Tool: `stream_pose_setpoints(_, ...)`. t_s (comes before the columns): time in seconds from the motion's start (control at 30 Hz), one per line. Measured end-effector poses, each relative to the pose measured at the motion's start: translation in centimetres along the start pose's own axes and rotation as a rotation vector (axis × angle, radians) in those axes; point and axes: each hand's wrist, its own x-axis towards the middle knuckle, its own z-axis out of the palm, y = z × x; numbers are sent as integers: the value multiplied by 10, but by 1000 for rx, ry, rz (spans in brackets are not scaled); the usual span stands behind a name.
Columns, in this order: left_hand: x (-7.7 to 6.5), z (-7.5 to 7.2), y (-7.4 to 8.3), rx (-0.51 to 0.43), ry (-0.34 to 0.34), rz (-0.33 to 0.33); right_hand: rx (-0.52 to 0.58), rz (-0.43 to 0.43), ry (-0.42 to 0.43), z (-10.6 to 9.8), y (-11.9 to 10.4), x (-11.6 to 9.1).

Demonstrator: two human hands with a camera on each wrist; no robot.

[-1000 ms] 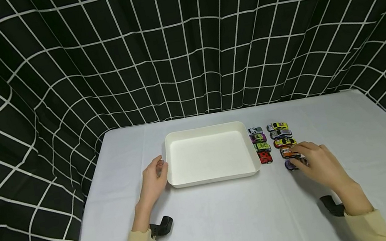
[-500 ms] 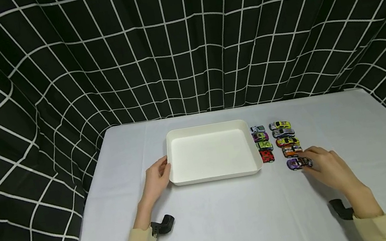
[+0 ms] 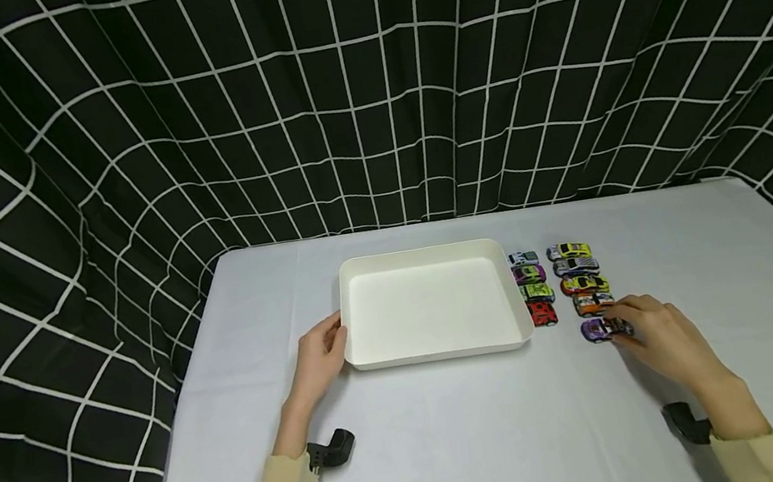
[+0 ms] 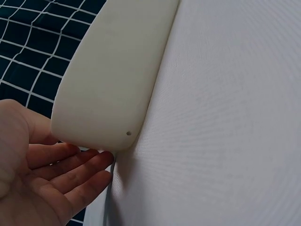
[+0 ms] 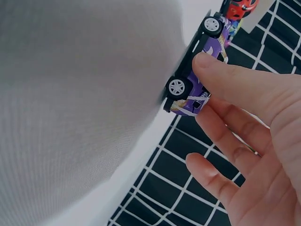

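A purple toy car (image 3: 596, 330) sits at the near end of the right-hand column of cars. My right hand (image 3: 666, 338) pinches its right end, with the thumb (image 5: 211, 66) on its side in the right wrist view and the other fingers spread loosely. Just beyond it stands an orange toy car (image 3: 589, 303). At the left end of a white tray (image 3: 443, 355), my left hand (image 3: 317, 357) rests its fingers against the wall. In the left wrist view those fingers (image 4: 84, 181) are loosely extended beside the tray's rounded corner and grip nothing.
Left of that column, a second column of toy cars runs along the tray's right side, with a red car (image 3: 542, 313) nearest. A yellow car (image 3: 568, 250) marks the far end. A black gridded curtain (image 3: 366, 109) rises behind the white-covered table (image 3: 465, 448).
My right hand has shifted right, off the orange car, to the right end of the purple car. The left hand stays at the tray. The head view has turned slightly.
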Motion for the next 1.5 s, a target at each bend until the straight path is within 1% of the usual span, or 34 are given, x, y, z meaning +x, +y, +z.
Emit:
stream_pose_setpoints(0.2, 0, 0, 0, -4, 6, 11, -28, 5, -19, 1, 1, 0)
stream_pose_setpoints(0.33, 0, 1, -1, -4, 7, 14, -43, -5, -9, -1, 1, -1)
stream_pose_setpoints(0.5, -1, 1, -1, 5, 5, 11, -32, -22, 26, -7, -1, -1)
stream_pose_setpoints(0.67, -1, 1, -1, 10, 9, 17, -19, -63, 86, -17, -6, 8)
stream_pose_setpoints(0.83, -1, 1, -2, 1, 5, 22, -17, -98, 118, -26, -14, 25)
stream_pose_setpoints(1.0, -1, 1, -1, 2, 3, 20, -16, -120, 118, -29, -26, 46)
stream_pose_setpoints(1.2, -3, 1, -1, 11, 7, 25, -7, -155, 98, -23, -44, 78)
stream_pose_setpoints(1.33, -2, 1, -3, 16, 4, 32, -11, -187, 73, -15, -55, 99)
stream_pose_setpoints(1.5, -3, 1, -2, 14, 5, 24, 10, -219, 40, -4, -69, 121)
